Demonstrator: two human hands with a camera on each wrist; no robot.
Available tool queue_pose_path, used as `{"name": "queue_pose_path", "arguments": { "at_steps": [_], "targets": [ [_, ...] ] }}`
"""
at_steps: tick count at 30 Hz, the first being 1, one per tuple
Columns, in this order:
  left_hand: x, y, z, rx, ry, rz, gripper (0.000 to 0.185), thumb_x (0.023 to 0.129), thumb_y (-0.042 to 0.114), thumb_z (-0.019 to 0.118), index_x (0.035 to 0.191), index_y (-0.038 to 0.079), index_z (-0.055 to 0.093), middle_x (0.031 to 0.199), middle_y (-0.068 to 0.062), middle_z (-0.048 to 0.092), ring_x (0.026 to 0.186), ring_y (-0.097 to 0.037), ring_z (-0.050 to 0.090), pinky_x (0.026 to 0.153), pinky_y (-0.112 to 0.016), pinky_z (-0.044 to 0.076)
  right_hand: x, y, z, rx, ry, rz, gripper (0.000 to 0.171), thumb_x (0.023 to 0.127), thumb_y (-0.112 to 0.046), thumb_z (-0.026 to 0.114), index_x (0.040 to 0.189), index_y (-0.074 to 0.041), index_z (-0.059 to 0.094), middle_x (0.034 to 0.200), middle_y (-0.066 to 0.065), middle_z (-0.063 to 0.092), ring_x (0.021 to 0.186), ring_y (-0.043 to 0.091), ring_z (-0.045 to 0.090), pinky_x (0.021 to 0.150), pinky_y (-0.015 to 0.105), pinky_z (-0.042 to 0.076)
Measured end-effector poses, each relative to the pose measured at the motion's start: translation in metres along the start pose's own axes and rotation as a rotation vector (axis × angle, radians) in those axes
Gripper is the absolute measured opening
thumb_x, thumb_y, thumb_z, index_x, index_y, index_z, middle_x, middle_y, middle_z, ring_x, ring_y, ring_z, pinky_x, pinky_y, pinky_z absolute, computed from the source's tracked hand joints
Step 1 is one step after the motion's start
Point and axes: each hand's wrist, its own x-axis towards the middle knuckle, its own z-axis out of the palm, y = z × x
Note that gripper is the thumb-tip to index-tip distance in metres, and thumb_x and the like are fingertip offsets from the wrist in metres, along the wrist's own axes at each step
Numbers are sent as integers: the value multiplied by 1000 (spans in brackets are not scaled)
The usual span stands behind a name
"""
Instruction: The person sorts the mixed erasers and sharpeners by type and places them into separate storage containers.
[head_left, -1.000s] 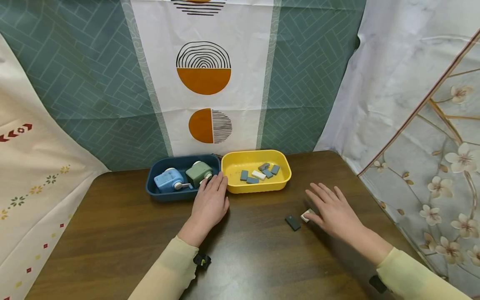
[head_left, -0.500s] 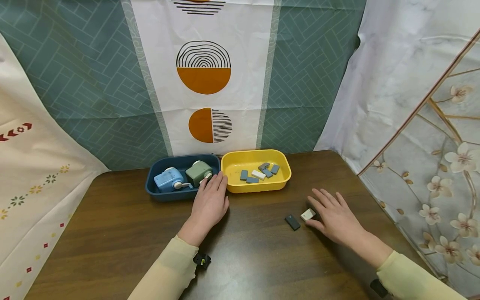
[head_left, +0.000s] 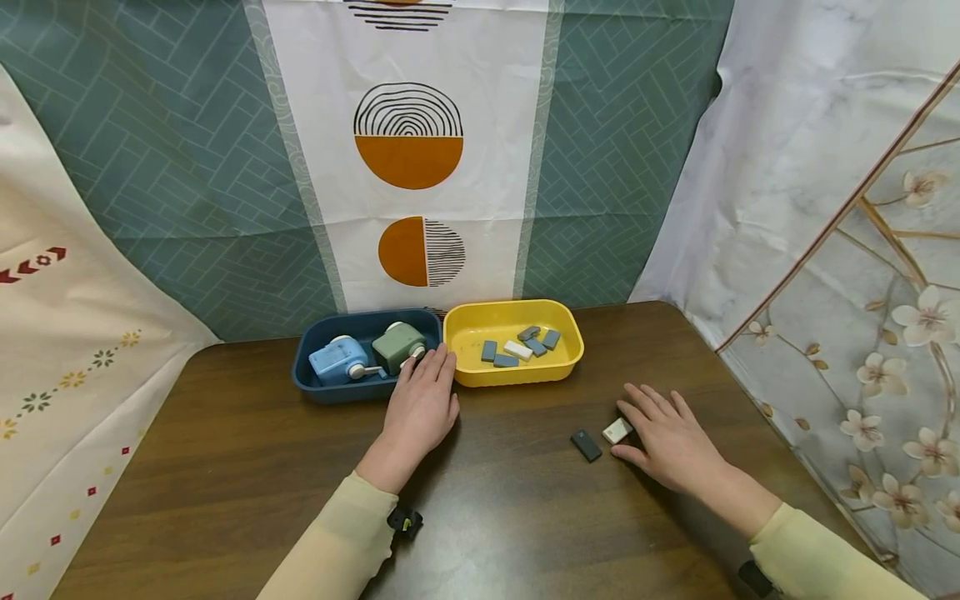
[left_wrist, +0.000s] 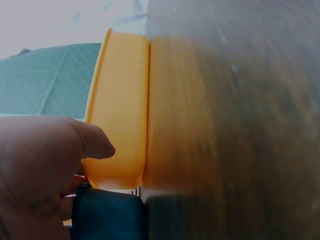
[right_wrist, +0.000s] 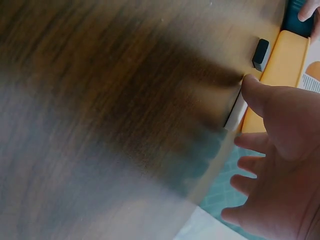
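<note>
My left hand (head_left: 423,402) rests with straight fingers over the right end of the navy tray (head_left: 333,395), next to the yellow tray (head_left: 517,377). Over the right side of the table, my right hand (head_left: 671,442) is spread, thumb and fingertips on either side of a small white block (head_left: 617,431), not closed on it. Left of that block lies a black rectangular block (head_left: 586,446). In the right wrist view the thumb overlaps the white block (right_wrist: 236,111), and the black block (right_wrist: 261,53) stands beyond.
A light blue crank device (head_left: 337,360) and a green one (head_left: 398,346) lie in the navy tray, resembling pencil sharpeners. Several grey-blue blocks (head_left: 506,361) and a white one (head_left: 517,350) are in the yellow tray. Cloth hangings (head_left: 622,167) border the table.
My right hand has drawn slightly back; its thumb has moved off the top of the white block to the near side, leaving more of it visible. The left hand stays put.
</note>
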Motion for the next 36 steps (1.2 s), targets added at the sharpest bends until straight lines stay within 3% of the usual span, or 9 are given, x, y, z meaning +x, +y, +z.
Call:
{"name": "queue_pose_path", "arguments": {
  "at_steps": [36],
  "targets": [
    [0,1,0,1,3,-1,71,106,25,74,168,3,45,177,-16,37,161,-35,38,133,-59,22,1,-6,4,39,44,-10,48,99,-41,84,125,-3,71,159,27,55,149,49,49,119,76,34]
  ]
}}
